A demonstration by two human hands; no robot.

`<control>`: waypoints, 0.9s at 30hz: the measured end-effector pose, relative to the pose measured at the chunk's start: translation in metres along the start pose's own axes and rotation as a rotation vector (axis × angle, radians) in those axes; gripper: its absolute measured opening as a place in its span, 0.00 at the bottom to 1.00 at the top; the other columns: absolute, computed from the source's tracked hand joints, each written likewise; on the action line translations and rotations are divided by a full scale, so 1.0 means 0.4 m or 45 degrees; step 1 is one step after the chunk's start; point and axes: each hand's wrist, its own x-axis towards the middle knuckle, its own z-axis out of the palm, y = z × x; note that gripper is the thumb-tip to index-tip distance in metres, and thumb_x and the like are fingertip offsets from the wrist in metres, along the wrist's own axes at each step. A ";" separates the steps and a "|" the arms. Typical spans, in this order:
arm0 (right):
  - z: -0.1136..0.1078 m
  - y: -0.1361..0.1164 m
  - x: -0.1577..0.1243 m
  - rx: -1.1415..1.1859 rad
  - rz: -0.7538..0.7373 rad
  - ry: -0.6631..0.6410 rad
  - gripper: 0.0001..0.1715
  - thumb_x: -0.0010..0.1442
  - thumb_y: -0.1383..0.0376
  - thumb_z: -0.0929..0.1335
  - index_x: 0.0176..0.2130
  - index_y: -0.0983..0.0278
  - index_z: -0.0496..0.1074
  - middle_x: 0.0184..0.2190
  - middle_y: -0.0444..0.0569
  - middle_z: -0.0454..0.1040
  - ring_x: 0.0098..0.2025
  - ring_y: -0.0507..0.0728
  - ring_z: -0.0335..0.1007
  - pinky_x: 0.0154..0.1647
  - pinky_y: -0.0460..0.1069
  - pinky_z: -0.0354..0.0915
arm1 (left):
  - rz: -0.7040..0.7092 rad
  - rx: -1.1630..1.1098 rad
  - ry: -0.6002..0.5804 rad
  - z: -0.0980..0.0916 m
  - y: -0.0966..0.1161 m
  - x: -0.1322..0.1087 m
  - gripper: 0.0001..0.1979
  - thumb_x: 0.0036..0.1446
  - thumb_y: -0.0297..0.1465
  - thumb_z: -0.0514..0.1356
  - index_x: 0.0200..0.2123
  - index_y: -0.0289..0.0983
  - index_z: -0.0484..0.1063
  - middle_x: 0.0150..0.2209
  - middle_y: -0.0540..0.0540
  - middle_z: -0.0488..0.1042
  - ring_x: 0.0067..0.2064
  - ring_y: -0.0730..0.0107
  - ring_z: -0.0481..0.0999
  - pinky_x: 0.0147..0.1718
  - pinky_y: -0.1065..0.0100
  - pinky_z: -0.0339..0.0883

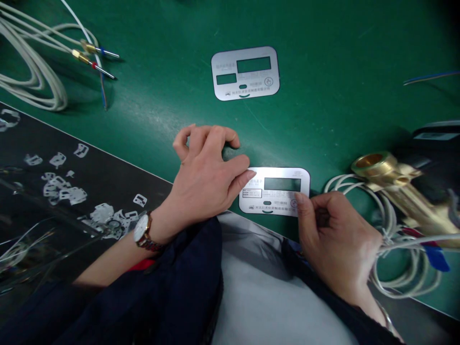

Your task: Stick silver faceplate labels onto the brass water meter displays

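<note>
A silver-grey faceplate label [280, 196] with a rectangular window and printed text lies at the near edge of the green table. My left hand [212, 167] is at its upper left corner, thumb and forefinger closed together there, the other fingers curled over the table. At the right edge, my right hand [334, 235] pinches the label, thumb on top and the fingers bent underneath. A second faceplate label [247, 84] lies flat farther back, with two rectangular cutouts.
Coiled white cables with brass-fitted probes [82, 56] lie at the upper left. A brass pipe fitting [406, 187] and a coil of white cable [388, 273] are at my right. Over the table's edge, white scraps [104, 213] lie scattered below on the dark floor.
</note>
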 end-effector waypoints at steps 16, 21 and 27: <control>0.007 -0.001 -0.002 0.006 -0.002 0.012 0.20 0.69 0.54 0.69 0.29 0.62 0.67 0.20 0.42 0.67 0.23 0.52 0.64 0.25 0.48 0.54 | -0.005 -0.067 0.016 0.002 -0.001 -0.001 0.16 0.69 0.45 0.56 0.36 0.41 0.75 0.57 0.39 0.68 0.60 0.38 0.62 0.59 0.31 0.49; 0.005 -0.001 -0.002 0.003 -0.007 0.014 0.20 0.69 0.54 0.69 0.29 0.62 0.67 0.20 0.42 0.68 0.23 0.52 0.64 0.25 0.48 0.54 | -0.024 -0.082 0.006 0.001 0.000 0.000 0.16 0.68 0.45 0.56 0.36 0.42 0.75 0.58 0.39 0.68 0.60 0.38 0.62 0.59 0.32 0.49; 0.003 0.000 -0.002 -0.010 -0.007 0.012 0.20 0.70 0.54 0.68 0.29 0.61 0.67 0.20 0.42 0.68 0.23 0.52 0.64 0.25 0.49 0.54 | 0.000 -0.021 0.021 0.003 0.000 0.000 0.16 0.68 0.45 0.56 0.37 0.41 0.76 0.57 0.38 0.69 0.59 0.38 0.62 0.58 0.32 0.50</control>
